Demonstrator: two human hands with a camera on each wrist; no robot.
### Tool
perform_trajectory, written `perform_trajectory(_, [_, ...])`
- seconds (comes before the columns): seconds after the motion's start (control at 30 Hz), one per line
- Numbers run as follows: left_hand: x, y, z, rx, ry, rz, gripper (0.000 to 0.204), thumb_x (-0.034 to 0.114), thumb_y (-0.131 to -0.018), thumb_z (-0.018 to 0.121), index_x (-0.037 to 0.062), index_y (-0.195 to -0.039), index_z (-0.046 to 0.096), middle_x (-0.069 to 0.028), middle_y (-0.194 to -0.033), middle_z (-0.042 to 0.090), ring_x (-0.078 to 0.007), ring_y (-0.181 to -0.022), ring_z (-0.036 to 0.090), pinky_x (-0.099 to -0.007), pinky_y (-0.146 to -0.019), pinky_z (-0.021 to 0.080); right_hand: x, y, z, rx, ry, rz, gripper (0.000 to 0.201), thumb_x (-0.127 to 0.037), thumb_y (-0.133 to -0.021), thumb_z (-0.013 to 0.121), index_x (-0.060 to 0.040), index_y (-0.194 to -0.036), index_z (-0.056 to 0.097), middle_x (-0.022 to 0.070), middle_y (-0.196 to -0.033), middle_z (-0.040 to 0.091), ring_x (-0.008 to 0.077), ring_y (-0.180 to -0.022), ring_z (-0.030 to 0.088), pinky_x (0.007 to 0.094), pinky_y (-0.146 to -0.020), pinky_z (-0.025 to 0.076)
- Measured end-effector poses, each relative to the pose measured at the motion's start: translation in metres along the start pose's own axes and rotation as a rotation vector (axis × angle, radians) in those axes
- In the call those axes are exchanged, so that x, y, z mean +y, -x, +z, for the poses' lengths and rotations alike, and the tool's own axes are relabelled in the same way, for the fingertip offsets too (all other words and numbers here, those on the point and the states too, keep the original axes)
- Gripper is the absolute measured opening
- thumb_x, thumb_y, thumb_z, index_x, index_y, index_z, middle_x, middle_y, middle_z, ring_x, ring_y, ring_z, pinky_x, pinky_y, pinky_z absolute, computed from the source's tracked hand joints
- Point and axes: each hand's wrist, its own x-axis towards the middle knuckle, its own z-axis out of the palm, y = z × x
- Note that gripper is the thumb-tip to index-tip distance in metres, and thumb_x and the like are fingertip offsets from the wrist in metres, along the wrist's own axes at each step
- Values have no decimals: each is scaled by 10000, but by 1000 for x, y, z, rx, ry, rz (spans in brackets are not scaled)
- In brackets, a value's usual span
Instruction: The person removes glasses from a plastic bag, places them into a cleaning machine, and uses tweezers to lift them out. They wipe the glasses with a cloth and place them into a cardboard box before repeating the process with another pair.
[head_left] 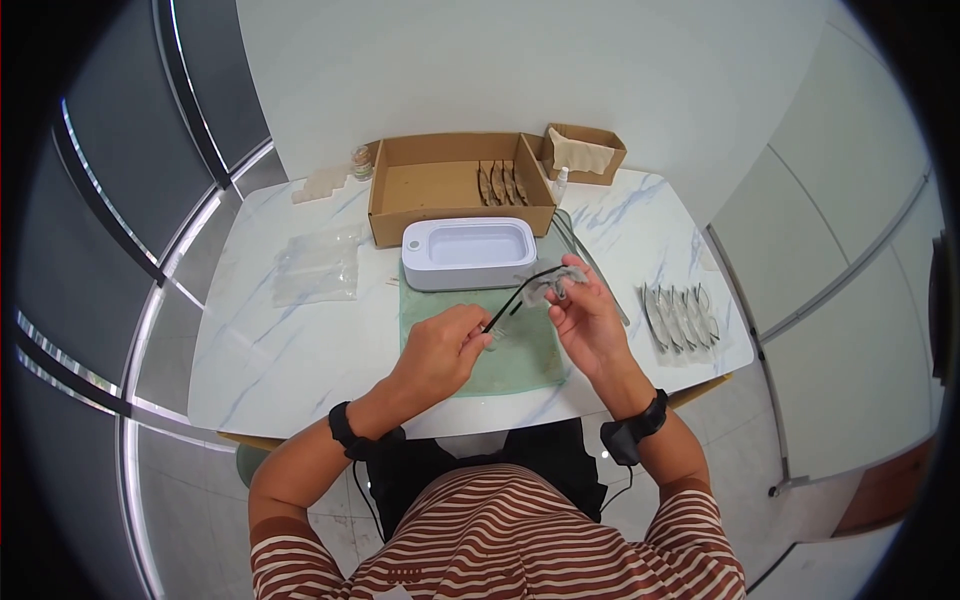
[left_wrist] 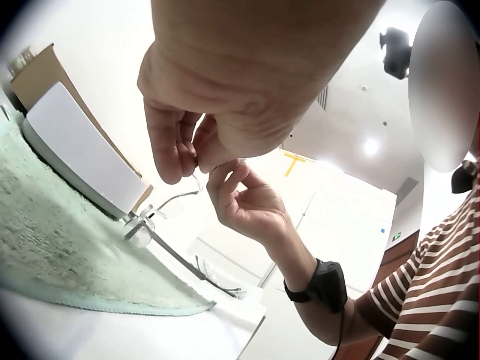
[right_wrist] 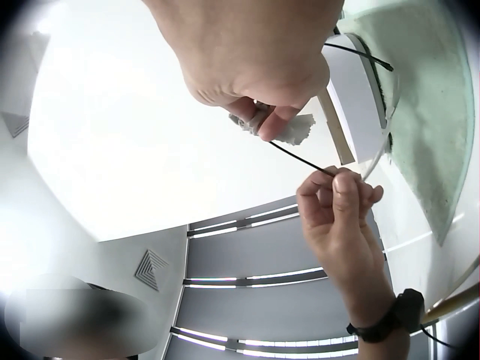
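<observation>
Over the green mat, my left hand [head_left: 440, 352] pinches a pair of eyeglasses [head_left: 511, 300] with thin dark temples and clear lenses, near one end of the front. In the left wrist view the eyeglasses [left_wrist: 139, 231] hang below that hand, the other temple sticking out. My right hand [head_left: 592, 322] pinches a crumpled grey cloth [head_left: 538, 288] around the far end of the upper temple. The right wrist view shows this temple [right_wrist: 298, 157] running straight between both hands, with the cloth [right_wrist: 297, 131] bunched at the right fingertips.
A white ultrasonic cleaner [head_left: 467, 278] stands on the green mat [head_left: 520, 365]. Behind it, a cardboard box [head_left: 420, 190] contains several eyeglasses. More eyeglasses [head_left: 680, 318] lie at the right. Clear plastic bags [head_left: 317, 268] lie left; a smaller box [head_left: 613, 165] holds a beige cloth.
</observation>
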Motion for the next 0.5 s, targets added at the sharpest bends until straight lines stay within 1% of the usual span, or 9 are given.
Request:
perform_trajectory(0.13, [-8, 2, 3, 3, 11, 1, 197, 47, -898, 712, -16, -1079, 663, -130, -850, 637, -252, -702, 622, -344, -651, 505, -5, -2, -7, 38, 32, -51, 389, -40, -953, 669, -57, -1323, 549, 30, -979, 683, 179, -882, 715, 241, -698, 596])
perform_trajectory(0.2, [-7, 2, 3, -3, 23, -15, 185, 46, -901, 703, -1, -1076, 664, -136, -845, 640, -283, -715, 634, -369, -654, 505, -1, -6, -18, 28, 362, 16, 366, -44, -946, 685, -12, -1299, 591, 41, -979, 707, 146, -883, 715, 252, -693, 601])
perform_trajectory(0.23, [-7, 2, 2, -7, 33, -31, 175, 45, -903, 694, 14, -1073, 665, -142, -840, 644, -313, -728, 645, -394, -656, 505, 2, -8, -22, 32, 361, 15, 366, -44, -946, 685, -12, -1299, 591, 41, -979, 707, 146, -883, 715, 252, -693, 601])
perform_trajectory(0.3, [-6, 2, 2, -13, 31, -40, 175, 47, -902, 696, 14, -1072, 668, -139, -842, 644, -309, -724, 642, -392, -655, 504, 10, -10, -27, -10, 682, 131, 322, -52, -933, 702, 7, -1246, 649, 48, -1010, 721, 104, -842, 698, 243, -677, 587])
perform_trajectory(0.33, [-6, 2, 2, -14, 28, -51, 174, 49, -902, 697, 15, -1070, 670, -137, -844, 645, -304, -719, 640, -390, -655, 503, 16, -11, -26, -14, 729, 147, 293, -59, -927, 703, 18, -1209, 684, 49, -985, 728, 96, -823, 686, 242, -672, 576])
perform_trajectory(0.37, [-6, 2, 2, -15, 28, -51, 174, 49, -902, 697, 15, -1070, 670, -137, -844, 645, -304, -719, 640, -390, -655, 503, 19, -13, -26, -13, 729, 147, 293, -59, -927, 703, 18, -1209, 684, 49, -985, 728, 96, -823, 686, 242, -672, 576])
perform_trajectory(0.43, [-7, 3, 3, -7, 34, -44, 175, 52, -901, 699, 19, -1071, 675, -133, -846, 645, -300, -719, 640, -390, -655, 503, 26, -21, -31, -119, 1045, 133, 235, -65, -932, 695, 16, -1152, 711, 42, -930, 722, 93, -824, 677, 236, -666, 571])
perform_trajectory(0.47, [-7, 4, 3, -8, 34, -45, 175, 52, -901, 699, 19, -1071, 675, -133, -846, 645, -300, -719, 640, -390, -655, 503, 30, -24, -33, -104, 1180, 121, 222, -64, -908, 706, -24, -1124, 735, 72, -900, 743, 157, -808, 702, 286, -688, 574])
perform_trajectory(0.5, [-8, 4, 3, -9, 33, -50, 176, 51, -900, 700, 23, -1072, 677, -132, -846, 644, -299, -719, 639, -389, -656, 503, 33, -25, -36, -106, 1180, 121, 222, -64, -908, 706, -24, -1124, 735, 72, -900, 743, 157, -808, 702, 286, -688, 574])
